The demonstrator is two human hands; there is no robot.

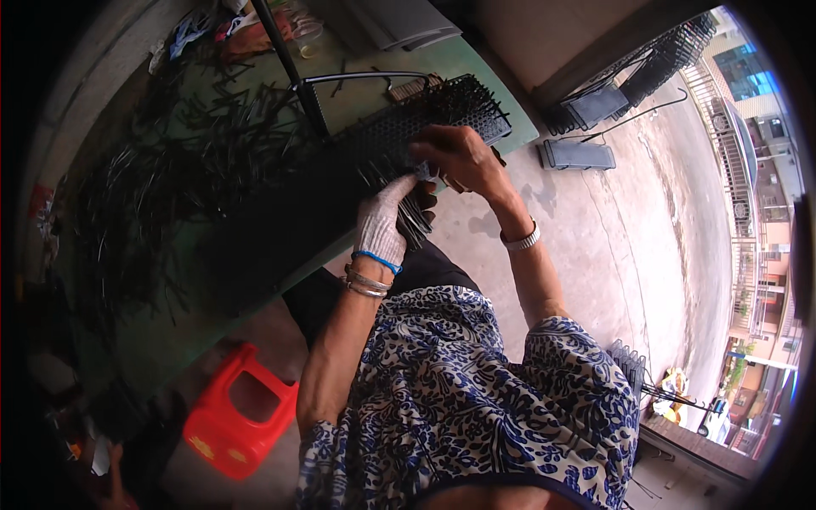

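Close together, hands [380, 225] work near table edge [313, 265].

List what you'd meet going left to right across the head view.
Red plastic object with a large opening, gloved left hand, bare right hand, pale wristband, grey tray-like item on the floor, light railing.

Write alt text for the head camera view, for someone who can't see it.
A person's left hand, in a white glove, holds a bundle of thin black strips at the edge of a green table, with the bare right hand close beside it. Loose black strips lie heaped farther left, and a red plastic seat is at lower left.
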